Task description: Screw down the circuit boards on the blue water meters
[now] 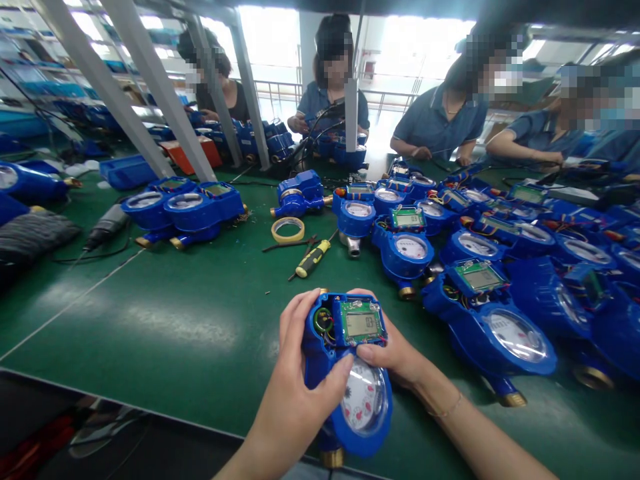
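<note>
Between my two hands is a blue water meter (pixel 313 370) with a round clear-covered dial and brass pipe ends. Its top housing is uncovered, so a green circuit board with a lit digital display (pixel 363 325) and some wires show. My left hand (pixel 295 387) wraps the meter's left side, thumb lying near the dial's upper edge. On the right side, my right hand (pixel 400 353) grips the housing, with its thumb at the lower edge of the display board. The fingers behind the meter are hidden.
Many similar blue meters (pixel 500 333) crowd the right of the green table (pixel 150 347). Ahead lie a yellow-black screwdriver (pixel 313 259), a tape roll (pixel 288 230) and another meter (pixel 300 192). Two meters (pixel 185 210) and a power screwdriver (pixel 107 225) sit left. Several people work across the table behind metal posts.
</note>
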`<state>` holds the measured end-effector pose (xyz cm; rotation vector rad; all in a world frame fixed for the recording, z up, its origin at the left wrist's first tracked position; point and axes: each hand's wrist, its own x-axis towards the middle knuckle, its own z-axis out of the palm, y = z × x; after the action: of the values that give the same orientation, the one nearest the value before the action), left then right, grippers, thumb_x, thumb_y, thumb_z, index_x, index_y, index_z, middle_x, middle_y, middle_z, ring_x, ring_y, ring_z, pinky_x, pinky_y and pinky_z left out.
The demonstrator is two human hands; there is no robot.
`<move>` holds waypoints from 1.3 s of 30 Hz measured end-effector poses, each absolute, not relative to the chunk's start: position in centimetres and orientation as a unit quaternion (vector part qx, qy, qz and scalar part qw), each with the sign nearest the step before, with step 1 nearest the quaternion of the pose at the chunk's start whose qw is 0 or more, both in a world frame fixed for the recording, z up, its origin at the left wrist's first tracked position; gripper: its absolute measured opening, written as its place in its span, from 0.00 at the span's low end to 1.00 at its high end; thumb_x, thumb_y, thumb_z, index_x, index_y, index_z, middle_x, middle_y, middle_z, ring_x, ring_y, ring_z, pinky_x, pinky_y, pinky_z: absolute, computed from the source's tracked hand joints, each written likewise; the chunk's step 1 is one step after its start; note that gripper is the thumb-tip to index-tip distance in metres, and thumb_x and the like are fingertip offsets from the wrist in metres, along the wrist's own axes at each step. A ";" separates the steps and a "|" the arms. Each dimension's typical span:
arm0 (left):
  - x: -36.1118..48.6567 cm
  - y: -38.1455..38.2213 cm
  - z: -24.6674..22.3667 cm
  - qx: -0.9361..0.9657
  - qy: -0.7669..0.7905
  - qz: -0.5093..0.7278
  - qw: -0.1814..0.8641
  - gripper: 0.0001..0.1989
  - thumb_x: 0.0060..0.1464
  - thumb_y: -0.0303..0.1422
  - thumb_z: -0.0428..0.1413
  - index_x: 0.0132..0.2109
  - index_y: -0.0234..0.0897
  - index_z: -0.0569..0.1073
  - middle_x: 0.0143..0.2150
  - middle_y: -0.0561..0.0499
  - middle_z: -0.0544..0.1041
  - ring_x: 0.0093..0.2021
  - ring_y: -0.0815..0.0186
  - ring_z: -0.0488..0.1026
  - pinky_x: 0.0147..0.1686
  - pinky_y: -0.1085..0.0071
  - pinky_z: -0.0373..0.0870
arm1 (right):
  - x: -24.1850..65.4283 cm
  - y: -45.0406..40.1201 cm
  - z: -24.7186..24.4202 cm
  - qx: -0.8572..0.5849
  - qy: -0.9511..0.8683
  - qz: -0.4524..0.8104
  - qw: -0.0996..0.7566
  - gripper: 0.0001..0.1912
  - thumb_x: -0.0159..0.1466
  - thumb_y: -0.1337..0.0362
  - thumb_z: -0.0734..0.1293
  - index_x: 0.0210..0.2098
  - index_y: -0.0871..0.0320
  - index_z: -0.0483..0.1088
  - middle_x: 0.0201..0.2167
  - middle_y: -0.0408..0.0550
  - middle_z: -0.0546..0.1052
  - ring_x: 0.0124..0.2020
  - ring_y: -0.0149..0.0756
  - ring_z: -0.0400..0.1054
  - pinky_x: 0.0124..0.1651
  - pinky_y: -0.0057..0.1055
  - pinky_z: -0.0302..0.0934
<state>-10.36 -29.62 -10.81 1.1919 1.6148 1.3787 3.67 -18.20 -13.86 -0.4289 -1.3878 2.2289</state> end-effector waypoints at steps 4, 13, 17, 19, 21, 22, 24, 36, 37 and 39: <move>-10.5 -29.6 -10.6 0.452 0.617 0.531 0.365 0.34 0.55 0.36 0.56 0.65 0.48 0.49 0.67 0.45 0.55 0.67 0.50 0.55 0.63 0.48 0.60 | 3.5 -18.3 -13.6 -0.153 -0.507 0.813 0.241 0.42 0.53 0.57 0.77 0.59 0.51 0.51 0.54 0.54 0.67 0.54 0.49 0.65 0.59 0.50 0.56; -14.1 -29.0 -11.0 0.393 0.528 0.543 0.521 0.36 0.54 0.36 0.58 0.65 0.54 0.49 0.65 0.49 0.63 0.61 0.56 0.66 0.58 0.59 0.68 | 3.2 -18.8 -13.1 -0.150 -0.512 0.807 0.253 0.34 0.58 0.59 0.74 0.56 0.53 0.53 0.57 0.54 0.66 0.58 0.46 0.63 0.61 0.44 0.54; -16.2 -28.2 -11.1 0.445 0.546 0.474 0.529 0.31 0.56 0.39 0.56 0.63 0.50 0.53 0.64 0.47 0.64 0.59 0.55 0.68 0.53 0.61 0.72 | 2.9 -18.9 -13.2 -0.159 -0.506 0.808 0.257 0.32 0.58 0.58 0.74 0.54 0.55 0.55 0.55 0.53 0.68 0.56 0.46 0.64 0.61 0.45 0.54; -16.8 -27.8 -10.9 0.456 0.570 0.456 0.508 0.31 0.55 0.41 0.56 0.63 0.47 0.54 0.63 0.45 0.65 0.59 0.55 0.68 0.53 0.61 0.71 | 2.8 -18.9 -13.3 -0.159 -0.512 0.804 0.258 0.32 0.58 0.58 0.74 0.55 0.54 0.55 0.55 0.53 0.68 0.56 0.46 0.64 0.61 0.45 0.54; -17.2 -27.7 -10.8 0.454 0.599 0.440 0.490 0.33 0.55 0.42 0.57 0.63 0.43 0.54 0.63 0.42 0.64 0.58 0.55 0.68 0.53 0.61 0.70 | 2.9 -18.9 -13.4 -0.158 -0.515 0.801 0.261 0.32 0.58 0.58 0.74 0.55 0.54 0.55 0.55 0.52 0.68 0.56 0.46 0.64 0.62 0.46 0.54; -17.4 -27.8 -10.6 0.451 0.610 0.434 0.485 0.33 0.55 0.43 0.57 0.63 0.42 0.53 0.63 0.41 0.63 0.58 0.55 0.68 0.53 0.60 0.70 | 2.9 -18.9 -13.5 -0.157 -0.515 0.801 0.261 0.32 0.58 0.58 0.74 0.55 0.54 0.55 0.54 0.52 0.69 0.56 0.46 0.65 0.62 0.46 0.54; -17.8 -28.1 -10.4 0.455 0.617 0.424 0.481 0.33 0.56 0.43 0.56 0.64 0.43 0.52 0.64 0.40 0.60 0.57 0.56 0.69 0.53 0.60 0.71 | 2.9 -18.9 -13.6 -0.158 -0.515 0.801 0.261 0.32 0.58 0.58 0.74 0.55 0.54 0.55 0.55 0.53 0.68 0.56 0.46 0.64 0.61 0.46 0.54; -21.7 -17.5 -12.5 0.616 0.727 0.248 0.174 0.24 0.58 0.45 0.52 0.55 0.33 0.68 0.52 0.40 0.72 0.44 0.59 0.74 0.46 0.60 0.71 | 3.1 -19.0 -13.9 -0.135 -0.496 0.815 0.267 0.43 0.52 0.60 0.79 0.58 0.55 0.52 0.55 0.57 0.67 0.54 0.48 0.65 0.60 0.49 0.54; -21.5 -16.2 -13.0 0.628 0.726 0.227 0.162 0.23 0.58 0.44 0.53 0.55 0.34 0.67 0.53 0.40 0.72 0.45 0.59 0.74 0.47 0.59 0.71 | 3.1 -18.9 -14.0 -0.129 -0.492 0.819 0.265 0.44 0.51 0.60 0.79 0.58 0.55 0.52 0.55 0.57 0.67 0.54 0.48 0.66 0.60 0.49 0.55; -20.9 -14.4 -13.8 0.645 0.727 0.190 0.137 0.22 0.58 0.42 0.54 0.55 0.35 0.67 0.54 0.42 0.70 0.49 0.59 0.72 0.49 0.55 0.70 | 3.1 -18.8 -14.1 -0.122 -0.489 0.823 0.264 0.43 0.50 0.61 0.80 0.57 0.55 0.53 0.55 0.56 0.67 0.53 0.48 0.67 0.59 0.49 0.56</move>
<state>-20.86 -14.35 -13.81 1.8676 2.1055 0.5497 3.12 -18.79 -14.09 -0.3285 -1.3221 2.2236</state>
